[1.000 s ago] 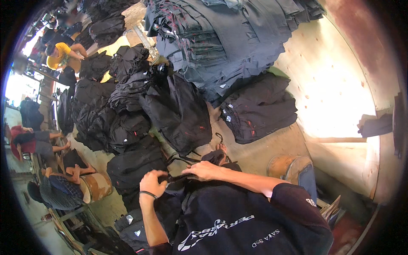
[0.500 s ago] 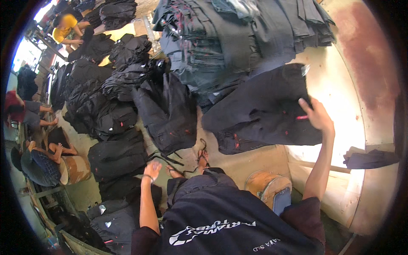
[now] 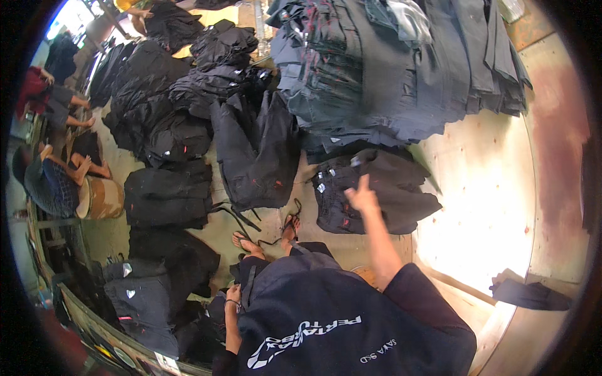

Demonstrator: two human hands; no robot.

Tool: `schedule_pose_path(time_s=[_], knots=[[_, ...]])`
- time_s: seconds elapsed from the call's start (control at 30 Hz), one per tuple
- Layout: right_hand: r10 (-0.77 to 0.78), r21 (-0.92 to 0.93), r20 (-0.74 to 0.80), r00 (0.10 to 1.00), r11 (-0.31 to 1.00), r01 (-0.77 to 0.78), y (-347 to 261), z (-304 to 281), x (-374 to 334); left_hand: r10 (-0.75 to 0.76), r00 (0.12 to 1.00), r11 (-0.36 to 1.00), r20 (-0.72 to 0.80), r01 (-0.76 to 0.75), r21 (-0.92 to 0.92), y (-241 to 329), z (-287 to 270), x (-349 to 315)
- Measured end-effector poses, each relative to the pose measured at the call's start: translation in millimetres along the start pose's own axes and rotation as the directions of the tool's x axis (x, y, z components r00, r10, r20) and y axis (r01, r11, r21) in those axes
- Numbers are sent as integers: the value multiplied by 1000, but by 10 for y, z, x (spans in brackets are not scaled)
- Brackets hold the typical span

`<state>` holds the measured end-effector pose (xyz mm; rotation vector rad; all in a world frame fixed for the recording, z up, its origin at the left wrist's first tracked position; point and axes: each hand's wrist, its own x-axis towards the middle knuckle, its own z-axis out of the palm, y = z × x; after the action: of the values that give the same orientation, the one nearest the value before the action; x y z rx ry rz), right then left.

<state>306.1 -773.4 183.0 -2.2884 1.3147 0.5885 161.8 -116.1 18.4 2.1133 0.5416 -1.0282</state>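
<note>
My right hand (image 3: pixel 362 195) is over a pair of black shorts (image 3: pixel 401 194) with red marks and small pale tags. Its fingers are stretched out and hold nothing, the fingertips at or just above the cloth. By my left hip, my left hand (image 3: pixel 233 296) is closed beside dark cloth; what it holds, if anything, is hidden. Left of the shorts lies a stack of black trousers (image 3: pixel 257 156). Beyond them rises a big heap of dark grey garments (image 3: pixel 389 69), its folded edges flecked with red.
More black garment piles (image 3: pixel 166 194) lie to the left on the floor. A pale, brightly lit board (image 3: pixel 476 188) lies to the right, with a dark cloth (image 3: pixel 530 293) near it. Several people sit at the far left, one beside a wooden drum (image 3: pixel 100 197).
The black shorts went from spread wide to lying more compactly, farther left. My right hand moved left across them. My left hand dropped back to my hip and closed.
</note>
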Motion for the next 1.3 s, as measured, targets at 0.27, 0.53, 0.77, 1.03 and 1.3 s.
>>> schedule_pose_path(time_s=[0.27,0.53,0.77,1.03,1.3], knots=[[-820,299,546,173,383,874,-1989,2486,-1981,-71,995,946,-65,46,-322,251,-140,-4],[-832,227,503,234,388,893,-2290,2542,-2064,-314,936,862,-159,211,-461,-1063,-239,-407],[-304,-418,752,585,467,779,-1527,2241,-1198,-684,301,722,-664,156,-674,-1841,-528,-1297],[-517,-236,734,441,415,879,-2435,2729,-1960,-183,-170,981,-968,-102,-168,-1281,-3017,-2160],[-809,212,578,109,277,937,-3539,2619,-3516,-509,123,841,-852,283,-461,-1278,-4459,-1857]])
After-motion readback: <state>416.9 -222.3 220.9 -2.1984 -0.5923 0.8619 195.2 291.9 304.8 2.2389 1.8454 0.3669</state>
